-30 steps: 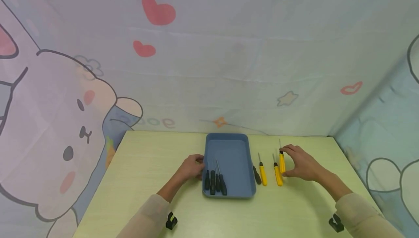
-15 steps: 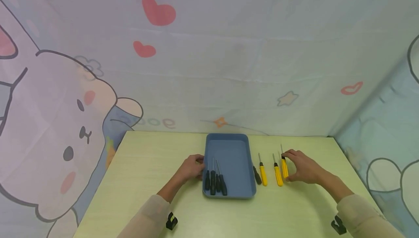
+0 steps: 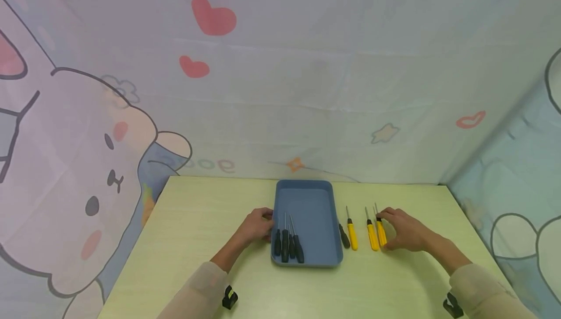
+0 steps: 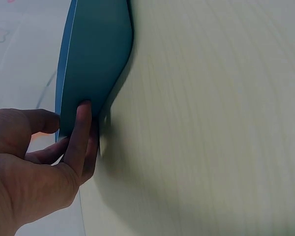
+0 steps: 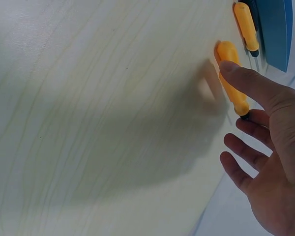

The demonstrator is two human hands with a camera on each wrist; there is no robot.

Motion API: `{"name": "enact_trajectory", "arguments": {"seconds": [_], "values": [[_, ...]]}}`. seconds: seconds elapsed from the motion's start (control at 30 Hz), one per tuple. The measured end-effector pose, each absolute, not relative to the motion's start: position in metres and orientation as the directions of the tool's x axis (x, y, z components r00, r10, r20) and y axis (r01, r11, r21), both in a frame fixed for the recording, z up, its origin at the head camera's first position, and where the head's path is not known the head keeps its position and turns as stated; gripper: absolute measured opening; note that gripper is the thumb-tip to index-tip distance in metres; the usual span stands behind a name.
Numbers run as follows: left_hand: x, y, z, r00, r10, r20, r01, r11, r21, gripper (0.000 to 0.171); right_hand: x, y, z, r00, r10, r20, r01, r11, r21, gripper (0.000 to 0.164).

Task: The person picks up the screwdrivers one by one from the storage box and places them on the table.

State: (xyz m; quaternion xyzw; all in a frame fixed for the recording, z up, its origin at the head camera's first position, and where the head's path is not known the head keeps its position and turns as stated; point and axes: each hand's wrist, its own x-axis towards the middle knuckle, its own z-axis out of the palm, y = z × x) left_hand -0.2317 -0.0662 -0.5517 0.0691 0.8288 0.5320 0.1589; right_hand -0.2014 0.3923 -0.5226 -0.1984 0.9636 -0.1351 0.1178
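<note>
Well off the tray's edge (image 3: 334, 207), right fingers (image 5: 255, 132) pinch a screwdriver (image 5: 232, 92).

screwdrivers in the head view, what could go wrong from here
The right hand pinches the rightmost yellow screwdriver close beside the next yellow one, so it might knock that neighbour askew. The left hand holds the blue tray at its left edge; a tug could perhaps make the dark screwdrivers inside slide or roll.

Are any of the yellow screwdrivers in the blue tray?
No, the yellow screwdrivers are all outside the blue tray, to its right.
</note>
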Motion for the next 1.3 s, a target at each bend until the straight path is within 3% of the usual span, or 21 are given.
{"name": "enact_trajectory", "arguments": {"seconds": [0.73, 1.3], "values": [[-0.2290, -0.0667, -0.5498, -0.939, 0.291, -0.183, -0.056, 0.394, 0.917, 0.043, -0.2008, 0.3905, -0.5282, -0.882, -0.408, -0.237, -0.325, 0.890, -0.320, 0.089], [-0.2269, -0.0652, -0.5493, -0.945, 0.283, -0.162, -0.042, 0.385, 0.922, 0.043, -0.1942, 0.3883, -0.5248, -0.886, -0.411, -0.216, -0.340, 0.891, -0.301, 0.094]]}}
